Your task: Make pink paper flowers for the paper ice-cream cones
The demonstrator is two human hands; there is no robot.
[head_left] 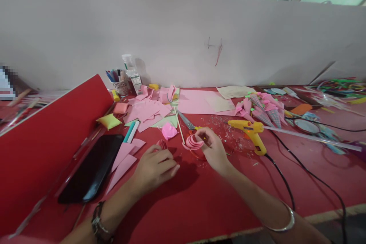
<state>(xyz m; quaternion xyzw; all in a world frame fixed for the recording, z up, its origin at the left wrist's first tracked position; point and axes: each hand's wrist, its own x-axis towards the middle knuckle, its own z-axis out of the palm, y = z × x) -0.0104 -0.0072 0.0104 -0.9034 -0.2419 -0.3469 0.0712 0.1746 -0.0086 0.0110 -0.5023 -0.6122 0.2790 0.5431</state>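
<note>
On the red table [200,206], the right hand [213,150] pinches a pink paper spiral [193,142] (coils fanned, opening toward the left). The left hand [154,167] rests curled and empty, a small pink roll [162,144] just beyond it. Scissors [186,121] point up-left behind; a yellow glue gun [251,131] lies rightward, nozzle left.

Coiled pink paper strip spiral [193,142] stands on edge on the red table, loosely wound (loops fanned open), pinched at its right side. Smaller tightly rolled pink paper coil [161,144] lies just left, partly hidden by knuckles.
</note>
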